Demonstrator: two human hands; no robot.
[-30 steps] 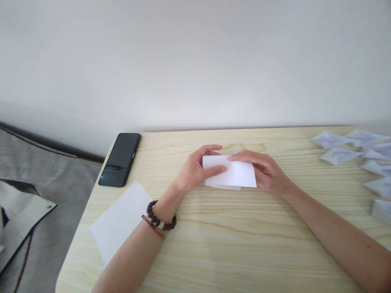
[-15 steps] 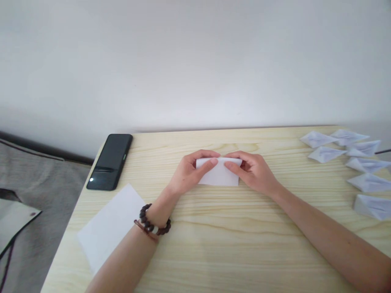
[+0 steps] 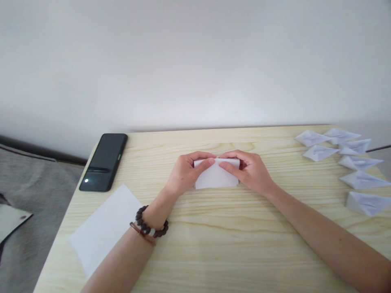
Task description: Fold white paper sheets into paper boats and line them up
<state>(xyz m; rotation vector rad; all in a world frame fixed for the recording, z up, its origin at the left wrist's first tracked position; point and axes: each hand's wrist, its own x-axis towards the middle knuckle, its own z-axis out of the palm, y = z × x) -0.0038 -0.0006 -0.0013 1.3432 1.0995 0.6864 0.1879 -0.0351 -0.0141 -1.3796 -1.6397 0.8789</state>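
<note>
A small white piece of folded paper [image 3: 216,178] is held between both hands at the middle of the table. My left hand [image 3: 191,171] grips its left side, thumb on the near face and fingers behind the top edge. On the other side my right hand [image 3: 249,169] pinches it the same way. The two thumbs nearly meet near the upper fold. Most of the fingers are hidden behind the paper. A flat white sheet of paper [image 3: 104,228] lies to the left, partly under my left forearm.
A black phone [image 3: 105,160] rests at the table's left edge. Several folded white paper boats [image 3: 360,162] sit grouped at the right. The light wooden table [image 3: 244,244] meets a white wall [image 3: 195,65] at the back. Grey fabric [image 3: 36,179] lies beyond the left edge.
The thumbs have moved slightly closer together along the paper's top edge, and its front flap now hangs a little lower. The whole scene has shifted slightly left in view.
</note>
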